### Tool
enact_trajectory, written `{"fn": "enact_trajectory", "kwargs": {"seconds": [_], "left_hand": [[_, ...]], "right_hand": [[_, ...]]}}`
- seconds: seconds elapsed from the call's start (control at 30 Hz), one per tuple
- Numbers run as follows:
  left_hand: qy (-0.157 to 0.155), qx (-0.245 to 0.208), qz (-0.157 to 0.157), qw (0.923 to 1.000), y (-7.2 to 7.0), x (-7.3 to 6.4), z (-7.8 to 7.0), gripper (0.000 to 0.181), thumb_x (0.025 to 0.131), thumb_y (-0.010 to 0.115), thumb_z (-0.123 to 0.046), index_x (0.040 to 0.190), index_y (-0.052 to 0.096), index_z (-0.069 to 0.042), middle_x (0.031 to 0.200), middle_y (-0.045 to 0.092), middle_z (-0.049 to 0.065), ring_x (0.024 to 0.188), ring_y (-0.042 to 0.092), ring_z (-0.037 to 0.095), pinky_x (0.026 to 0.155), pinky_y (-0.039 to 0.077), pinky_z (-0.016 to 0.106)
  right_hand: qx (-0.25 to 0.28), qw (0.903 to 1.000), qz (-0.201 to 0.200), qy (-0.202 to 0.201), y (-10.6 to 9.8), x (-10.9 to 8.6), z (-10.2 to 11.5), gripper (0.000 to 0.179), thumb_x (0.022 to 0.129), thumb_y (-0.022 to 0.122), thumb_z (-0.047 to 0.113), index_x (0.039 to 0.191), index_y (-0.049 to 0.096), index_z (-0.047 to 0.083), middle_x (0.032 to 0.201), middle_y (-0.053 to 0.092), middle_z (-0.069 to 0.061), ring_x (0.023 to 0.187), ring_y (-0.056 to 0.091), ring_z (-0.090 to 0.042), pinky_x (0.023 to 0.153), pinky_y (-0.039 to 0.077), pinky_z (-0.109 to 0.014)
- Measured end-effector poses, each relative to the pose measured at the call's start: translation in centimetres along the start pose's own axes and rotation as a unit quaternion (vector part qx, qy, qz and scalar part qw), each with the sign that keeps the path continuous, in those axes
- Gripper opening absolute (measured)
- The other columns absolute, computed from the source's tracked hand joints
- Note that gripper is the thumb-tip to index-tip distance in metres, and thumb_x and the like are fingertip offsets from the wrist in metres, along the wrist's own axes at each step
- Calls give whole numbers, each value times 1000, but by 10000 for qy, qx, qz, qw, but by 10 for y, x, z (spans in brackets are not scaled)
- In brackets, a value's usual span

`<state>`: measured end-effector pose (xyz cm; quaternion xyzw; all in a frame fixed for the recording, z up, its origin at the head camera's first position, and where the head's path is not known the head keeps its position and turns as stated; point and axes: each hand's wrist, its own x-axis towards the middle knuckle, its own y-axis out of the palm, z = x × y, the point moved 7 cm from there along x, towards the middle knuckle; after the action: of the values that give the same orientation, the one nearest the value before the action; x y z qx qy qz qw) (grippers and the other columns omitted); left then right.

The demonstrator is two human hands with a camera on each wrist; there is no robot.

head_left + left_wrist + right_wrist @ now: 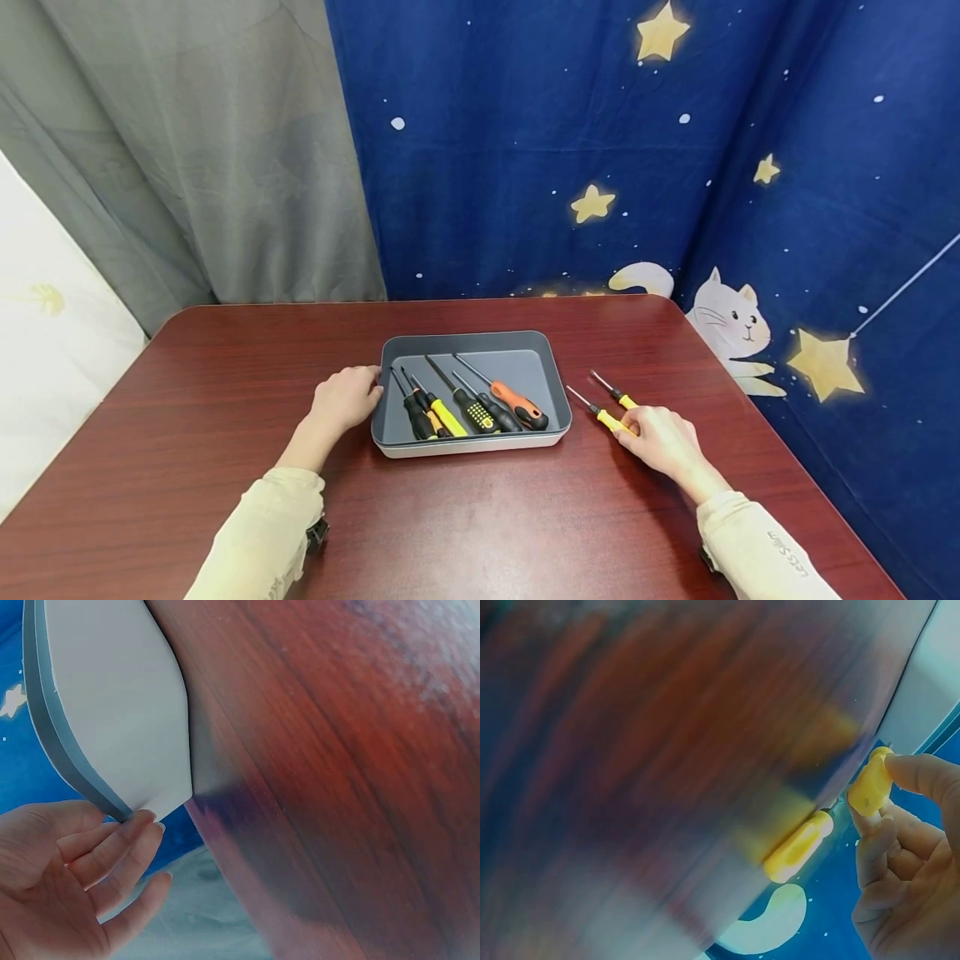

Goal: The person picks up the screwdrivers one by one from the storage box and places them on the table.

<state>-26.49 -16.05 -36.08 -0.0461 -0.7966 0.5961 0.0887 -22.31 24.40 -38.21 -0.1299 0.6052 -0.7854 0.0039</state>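
Observation:
My left hand (347, 398) is at the far left corner of a grey tray (472, 342), thumb and fingers pinching its rim in the left wrist view. Between thumb and fingers of my right hand (663, 442) is the yellow handle of a screwdriver (870, 787), its shaft pointing toward the tray. A second yellow-handled screwdriver (627, 402) lies on the table just beyond it, close to the right fingers. Inside the tray, several screwdrivers lie side by side, among them an orange-and-black one (516, 403), a yellow one (447, 417) and a black one with yellow dots (476, 412).
The tray stands on a dark red wooden table (465, 517). A grey curtain (225, 150) and a blue curtain with stars (510, 150) hang behind the table; the blue one also runs along its right side.

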Motion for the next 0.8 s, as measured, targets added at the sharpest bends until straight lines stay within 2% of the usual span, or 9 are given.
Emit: {"fn": "enact_trajectory", "kwargs": {"seconds": [0.8], "left_hand": [[-31, -5, 15, 10000, 0, -1, 0, 33, 84, 56, -13, 113, 58, 0, 104, 58, 19, 85, 57, 37, 63, 44, 51]], "right_hand": [[-180, 9998, 93, -12, 3, -1, -2, 15, 72, 66, 24, 61, 55, 22, 51, 38, 9, 48, 39, -13, 40, 29, -32]]}}
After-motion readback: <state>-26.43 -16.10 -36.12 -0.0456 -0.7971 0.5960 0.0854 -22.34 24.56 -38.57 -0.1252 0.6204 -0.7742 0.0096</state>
